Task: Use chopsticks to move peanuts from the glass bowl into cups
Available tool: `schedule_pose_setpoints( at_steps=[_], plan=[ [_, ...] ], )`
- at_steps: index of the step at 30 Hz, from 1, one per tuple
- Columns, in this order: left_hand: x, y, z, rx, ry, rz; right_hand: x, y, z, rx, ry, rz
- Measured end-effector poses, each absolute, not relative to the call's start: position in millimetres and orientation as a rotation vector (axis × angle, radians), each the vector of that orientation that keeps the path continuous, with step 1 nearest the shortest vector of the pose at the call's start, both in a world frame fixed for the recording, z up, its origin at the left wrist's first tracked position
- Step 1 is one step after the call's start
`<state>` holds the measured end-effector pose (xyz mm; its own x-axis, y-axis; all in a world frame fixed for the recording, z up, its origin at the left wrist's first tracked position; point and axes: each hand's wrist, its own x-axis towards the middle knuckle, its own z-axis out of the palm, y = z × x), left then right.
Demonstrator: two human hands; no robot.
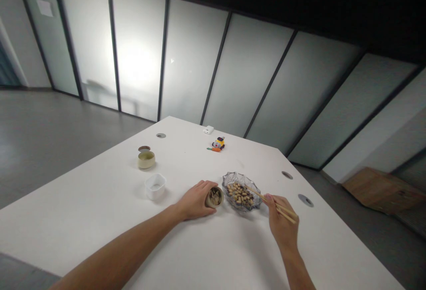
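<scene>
My left hand point(196, 200) is wrapped round a small round cup point(208, 201), whose mouth faces me. Thin, striped pieces that look like sunflower seeds point(216, 196) lie inside it. Just to the right stands a clear glass bowl point(229, 176) with a wavy rim. It holds peanuts point(237, 188) mixed with darker seeds point(248, 200). Closed on a pair of wooden chopsticks point(282, 210), my right hand point(284, 223) is at the bowl's right side. The chopstick tips reach over the bowl's contents; whether they grip anything is too small to tell.
On the white table point(206, 254), a square white plastic tub point(155, 187) and a pale green round pot point(146, 160) stand left. A toy vehicle point(219, 142), an orange toy carrot point(214, 149) and a white box point(208, 129) lie farther back. Grommets point(305, 200) dot the tabletop.
</scene>
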<state>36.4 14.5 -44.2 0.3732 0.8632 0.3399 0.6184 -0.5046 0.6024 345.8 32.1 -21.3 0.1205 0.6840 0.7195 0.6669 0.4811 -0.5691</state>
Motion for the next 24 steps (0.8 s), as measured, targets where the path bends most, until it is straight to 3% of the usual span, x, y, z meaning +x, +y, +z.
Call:
schedule_pose_setpoints(
  at_steps=[7, 14, 24],
  plan=[
    [35.8, 16.2, -48.5, 2.191, 1.369, 0.909, 347.5, 33.7, -20.7, -1.252, -1.42, 0.14],
    [35.8, 15.7, -48.7, 2.174, 1.385, 0.879, 347.0, 41.4, -28.7, -1.023, -0.985, 0.672],
    [36.2, 15.5, -47.0, 2.176, 1.401, 0.851, 353.8, 51.5, -29.2, -0.832, -0.644, 1.023]
  ],
)
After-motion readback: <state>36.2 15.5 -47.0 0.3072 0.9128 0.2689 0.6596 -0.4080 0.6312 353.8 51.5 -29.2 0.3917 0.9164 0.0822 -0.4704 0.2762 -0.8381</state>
